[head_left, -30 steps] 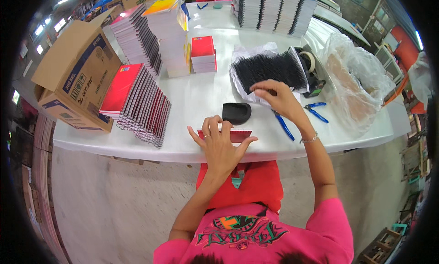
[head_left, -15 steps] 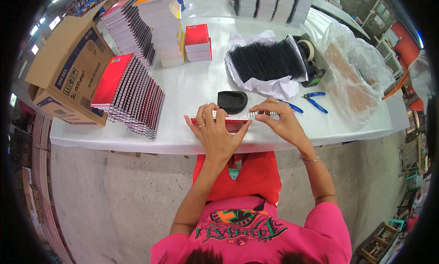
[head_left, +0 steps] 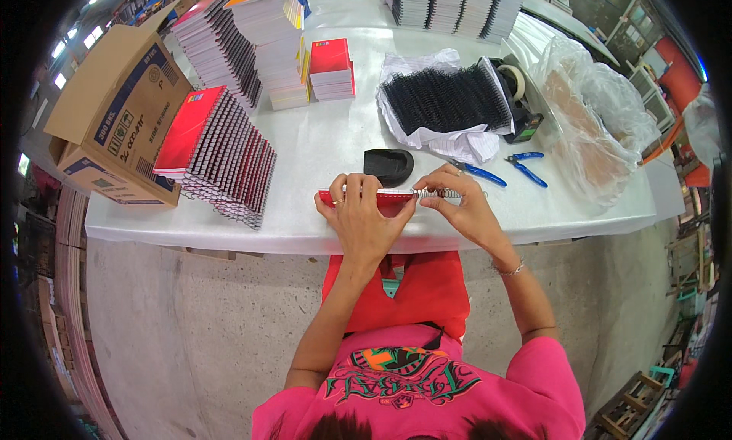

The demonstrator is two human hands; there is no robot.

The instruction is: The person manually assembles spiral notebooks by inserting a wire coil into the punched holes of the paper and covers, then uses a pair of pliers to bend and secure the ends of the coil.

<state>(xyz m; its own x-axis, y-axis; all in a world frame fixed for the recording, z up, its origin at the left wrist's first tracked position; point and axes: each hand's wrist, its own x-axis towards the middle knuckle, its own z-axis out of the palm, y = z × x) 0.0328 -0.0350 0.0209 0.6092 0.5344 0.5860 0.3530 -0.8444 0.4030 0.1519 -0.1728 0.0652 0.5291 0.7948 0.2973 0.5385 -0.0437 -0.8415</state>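
My left hand (head_left: pixel 361 220) grips a small red notebook (head_left: pixel 395 203) upright on its edge near the table's front, fingers behind it and thumb in front. A row of punched holes runs along its top edge. Between the thumb and fingers of my right hand (head_left: pixel 471 213) is a thin wire spiral coil (head_left: pixel 436 194), its end meeting the notebook's right corner. Just beyond the notebook lies a black rounded pad (head_left: pixel 387 166). Blue-handled cutting pliers (head_left: pixel 482 174) rest behind my right hand.
Spiral-bound red notebooks (head_left: pixel 229 162) stand stacked at left beside a cardboard box (head_left: pixel 126 123). Farther back are unbound stacks (head_left: pixel 332 80). Black coils (head_left: pixel 442 98) lie on paper near a tape dispenser (head_left: pixel 526 120), a second pair of pliers (head_left: pixel 526 170) and a plastic bag (head_left: pixel 595 127).
The notebook has tilted, showing more of its red cover. My right hand has shifted slightly left and down, bringing the coil up against the notebook's corner.
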